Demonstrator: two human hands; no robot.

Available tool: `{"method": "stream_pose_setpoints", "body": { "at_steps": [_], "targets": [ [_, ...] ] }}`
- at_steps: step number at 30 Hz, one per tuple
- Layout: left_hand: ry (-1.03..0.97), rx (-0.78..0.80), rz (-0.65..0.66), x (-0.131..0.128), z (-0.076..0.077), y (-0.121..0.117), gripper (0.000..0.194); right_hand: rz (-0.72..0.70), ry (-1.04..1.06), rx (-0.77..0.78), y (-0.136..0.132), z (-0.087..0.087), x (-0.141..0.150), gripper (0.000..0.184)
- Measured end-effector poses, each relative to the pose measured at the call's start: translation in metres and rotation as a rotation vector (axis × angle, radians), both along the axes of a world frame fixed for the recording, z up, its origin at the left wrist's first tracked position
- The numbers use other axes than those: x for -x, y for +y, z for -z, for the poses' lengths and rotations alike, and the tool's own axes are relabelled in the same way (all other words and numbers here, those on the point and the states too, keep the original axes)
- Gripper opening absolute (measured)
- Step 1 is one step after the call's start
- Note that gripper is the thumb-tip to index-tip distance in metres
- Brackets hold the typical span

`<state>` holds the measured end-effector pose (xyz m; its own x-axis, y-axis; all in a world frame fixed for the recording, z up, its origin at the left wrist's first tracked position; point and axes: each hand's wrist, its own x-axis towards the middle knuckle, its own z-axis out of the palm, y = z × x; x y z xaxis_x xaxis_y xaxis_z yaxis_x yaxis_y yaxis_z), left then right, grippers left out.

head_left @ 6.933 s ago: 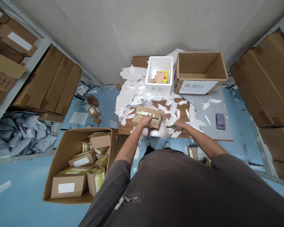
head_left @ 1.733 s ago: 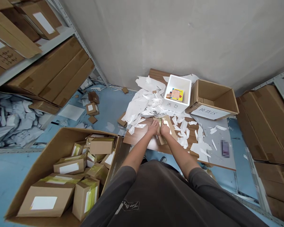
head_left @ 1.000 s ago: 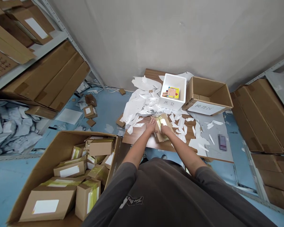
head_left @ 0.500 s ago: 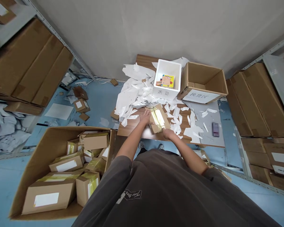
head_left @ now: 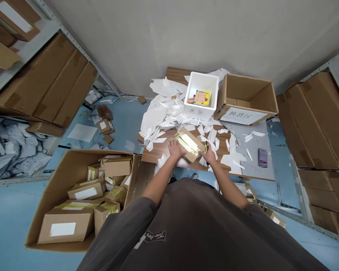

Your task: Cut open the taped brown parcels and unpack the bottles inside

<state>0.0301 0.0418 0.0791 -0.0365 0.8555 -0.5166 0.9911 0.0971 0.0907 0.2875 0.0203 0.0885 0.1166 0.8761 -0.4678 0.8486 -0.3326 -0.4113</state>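
A small cardboard box (head_left: 188, 145) with shiny clear-yellow tape and a white label lies turned at an angle near the table's front edge. My left hand (head_left: 175, 148) grips its left side, fingers over the top edge. At the box's right corner is my right hand (head_left: 209, 154), closed around a yellow-and-black utility knife (head_left: 206, 147) that points away from me. The knife's blade cannot be made out. My right thumb side is close to the box's corner; whether it presses on it is unclear.
Torn white paper (head_left: 169, 109) litters the wooden table (head_left: 158, 152). Behind stand a white foam box (head_left: 199, 113) holding small colourful packs and an open carton (head_left: 243, 115) with a handwritten label. A large carton (head_left: 45, 203) of taped parcels is at my left. Shelves flank both sides.
The cardboard box has turned counter-clockwise. My right hand has moved from its front edge to its right corner, and the utility knife now shows plainly. The whole view has shifted slightly.
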Motion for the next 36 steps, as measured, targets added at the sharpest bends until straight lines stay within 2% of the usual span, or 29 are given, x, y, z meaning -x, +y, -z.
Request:
{"method": "stream_pose_setpoints", "body": {
  "at_steps": [2, 4, 6, 8, 10, 16, 19, 23, 28, 32, 36],
  "targets": [
    [0.049, -0.034, -0.046, -0.010, -0.002, -0.012, 0.114, 0.110, 0.036, -0.035, 0.001, 0.019, 0.008, 0.106],
    [0.024, -0.090, 0.033, -0.017, -0.005, -0.016, 0.101, 0.183, 0.063, -0.065, 0.004, 0.032, 0.014, 0.105],
    [-0.104, -0.105, 0.275, -0.023, -0.008, -0.014, 0.087, 0.222, 0.095, -0.086, 0.009, 0.040, 0.017, 0.101],
    [-0.241, -0.060, 0.535, -0.030, -0.011, -0.009, 0.086, 0.243, 0.124, -0.091, 0.014, 0.045, 0.017, 0.094],
    [-0.272, -0.031, 0.641, -0.038, -0.012, -0.004, 0.092, 0.259, 0.142, -0.092, 0.020, 0.049, 0.018, 0.089],
    [-0.136, -0.135, 0.563, -0.059, -0.009, 0.000, 0.073, 0.284, 0.195, -0.149, 0.036, 0.058, 0.021, 0.080],
    [-0.102, -0.124, 0.511, -0.062, -0.006, -0.003, 0.085, 0.242, 0.252, -0.198, 0.037, 0.057, 0.015, 0.074],
    [-0.067, -0.010, 0.486, -0.061, -0.004, -0.001, 0.103, 0.034, 0.336, -0.210, 0.019, 0.051, -0.012, 0.047],
    [-0.040, 0.012, 0.479, -0.065, -0.004, 0.007, 0.116, -0.332, 0.220, 0.004, -0.006, 0.041, -0.049, 0.043],
    [-0.041, 0.031, 0.493, -0.065, -0.006, 0.010, 0.116, -0.451, 0.078, 0.124, 0.002, 0.029, -0.058, 0.044],
    [-0.079, 0.030, 0.489, -0.062, -0.008, 0.011, 0.114, -0.510, 0.007, 0.111, 0.016, 0.019, -0.049, 0.044]
  ]
}}
